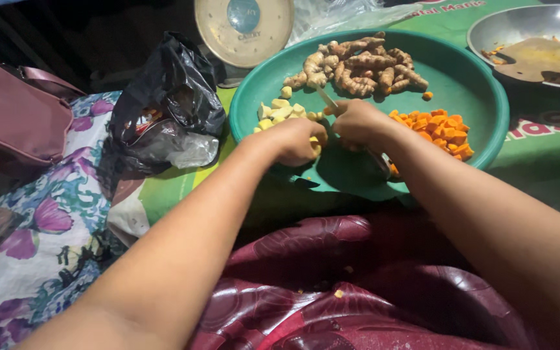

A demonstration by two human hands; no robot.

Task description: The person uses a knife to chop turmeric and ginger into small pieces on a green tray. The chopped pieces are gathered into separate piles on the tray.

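Maroon patterned cloth [358, 285] fills the near bottom, w/ both forearms reaching over it to a round green tray [474, 84]. Left hand [296, 139] is curled tight on a pale yellow piece [316, 146], mostly hidden by the fingers, above the tray's near-left part. Right hand [358, 123] is clenched on a knife [327, 98], thin blade poking up-left past the knuckles; the two hands sit just beside each other, nearly touching. Left of the blade, near the tray's left rim: small pile of pale yellow chunks [280, 111]. Right of the right hand: heap of orange diced bits [439, 126]. Far side of tray: knobbly whole roots [358, 65]. Off the tray, by its left rim, a black plastic bag [170, 97]; past the far rim, a round dial scale [244, 29]. Top right corner: a metal bowl [520, 26].
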